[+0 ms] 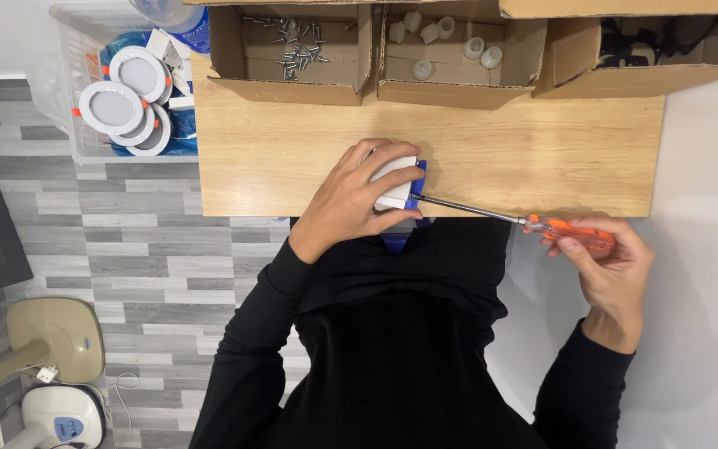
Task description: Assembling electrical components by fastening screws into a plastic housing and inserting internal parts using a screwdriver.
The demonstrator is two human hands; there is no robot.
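Left hand (351,204) clamps small white-and-blue plastic box (400,185) on wooden tabletop (542,158); light, rigid, likely slippery, best pinched by its sides; right hand (608,258) wraps orange-handled screwdriver (525,221)

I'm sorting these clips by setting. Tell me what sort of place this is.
Probably a small assembly workbench at home or in a workshop: a wooden table with cardboard boxes of screws and white plastic parts, plus a bin of round white light fittings alongside.

matt wood table (309,141), cardboard boxes (292,83), metal screws (297,46)
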